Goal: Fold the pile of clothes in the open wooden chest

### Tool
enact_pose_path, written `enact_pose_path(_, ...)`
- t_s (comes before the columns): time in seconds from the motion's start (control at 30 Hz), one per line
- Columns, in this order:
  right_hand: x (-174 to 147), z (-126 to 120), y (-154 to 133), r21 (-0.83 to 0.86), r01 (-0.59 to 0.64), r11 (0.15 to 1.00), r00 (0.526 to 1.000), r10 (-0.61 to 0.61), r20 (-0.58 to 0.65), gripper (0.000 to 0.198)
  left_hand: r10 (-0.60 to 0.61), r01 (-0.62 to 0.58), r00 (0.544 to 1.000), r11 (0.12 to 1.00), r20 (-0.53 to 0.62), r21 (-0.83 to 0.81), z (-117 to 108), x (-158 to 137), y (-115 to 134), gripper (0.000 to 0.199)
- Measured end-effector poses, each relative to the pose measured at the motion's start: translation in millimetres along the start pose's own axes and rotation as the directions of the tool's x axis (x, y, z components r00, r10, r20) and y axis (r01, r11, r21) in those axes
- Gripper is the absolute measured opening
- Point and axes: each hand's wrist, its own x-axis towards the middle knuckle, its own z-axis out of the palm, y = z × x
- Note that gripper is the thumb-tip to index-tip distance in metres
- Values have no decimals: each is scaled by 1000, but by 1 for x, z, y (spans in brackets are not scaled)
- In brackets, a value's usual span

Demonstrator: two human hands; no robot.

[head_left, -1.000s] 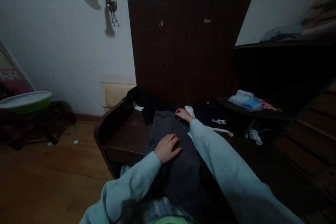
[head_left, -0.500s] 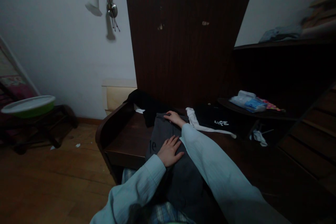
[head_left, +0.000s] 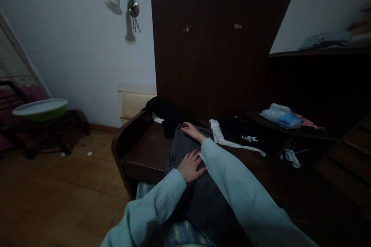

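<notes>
A dark grey garment (head_left: 208,195) with black lettering lies folded, from my lap onto the dark wooden desk top (head_left: 142,152). My left hand (head_left: 191,166) rests flat on its middle, fingers spread, beside the lettering. Farther off, my right hand (head_left: 193,131) lies over the garment's far edge with its fingers stretched out. Just beyond that edge is a black cloth (head_left: 168,117). To the right lies a folded black garment (head_left: 237,129) with white lettering and a white strip along its side.
A dark upright panel (head_left: 214,46) rises behind the desk. On a low shelf at right sits a plastic packet (head_left: 282,115). A green basin (head_left: 43,111) with a pale top stands on a stool at left. A wall lamp (head_left: 116,2) hangs above.
The view has shifted slightly left, so the surroundings appear farther right. My right hand's fingers look a little straighter at the grey garment's far edge; my left hand stays flat on it.
</notes>
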Motion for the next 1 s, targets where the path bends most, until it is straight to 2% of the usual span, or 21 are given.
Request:
enact_pose_path(0.1,-6,-34,3,25,7,1000,994,-4,-110,24,-2,14,991,996,131,-92,-14,6,-5,54)
enact_pose_path(0.17,-18,-62,11,75,-34,997,988,45,-151,17,23,19,977,981,211,-194,-32,11,-13,50)
enact_pose_path(0.23,-39,-89,23,130,-139,982,983,153,-102,10,23,33,983,953,182,-301,-53,15,-28,40)
enact_pose_path(0.27,-51,-99,30,138,-215,967,973,225,-58,8,-45,89,989,945,143,-316,-63,16,-38,36)
enact_pose_path(0.3,-65,-108,37,132,-295,946,954,299,-10,7,-161,184,982,938,100,-292,-72,17,-49,34)
enact_pose_path(0.33,-78,-115,43,118,-364,924,931,361,45,9,-302,305,952,921,53,-241,-79,16,-60,32)
enact_pose_path(0.37,-90,-119,49,106,-406,908,913,399,81,12,-445,439,895,880,7,-183,-83,16,-72,30)
enact_pose_path(0.43,-109,-121,57,91,-449,889,890,435,139,21,-628,622,778,772,-7,-131,-84,14,-93,29)
enact_pose_path(0.5,-118,-116,60,95,-455,885,883,436,171,27,-664,656,747,731,26,-186,-79,14,-109,29)
enact_pose_path(0.63,-110,-99,55,169,-492,854,865,458,205,33,-634,628,756,637,160,-447,-65,19,-120,32)
enact_pose_path(0.7,-102,-91,51,220,-530,819,846,492,207,34,-625,637,746,571,228,-518,-61,24,-119,30)
enact_pose_path(0.77,-95,-85,47,249,-547,800,837,512,193,34,-634,660,724,525,271,-537,-60,29,-114,24)
enact_pose_path(0.87,-90,-78,41,266,-530,805,848,507,153,27,-641,681,706,495,302,-540,-60,36,-104,14)
enact_pose_path(0.93,-90,-76,35,278,-515,811,857,499,130,19,-627,675,713,490,314,-552,-61,36,-95,7)
enact_pose_path(1.0,-94,-75,27,300,-495,815,868,483,120,13,-594,640,742,493,310,-589,-65,33,-83,6)
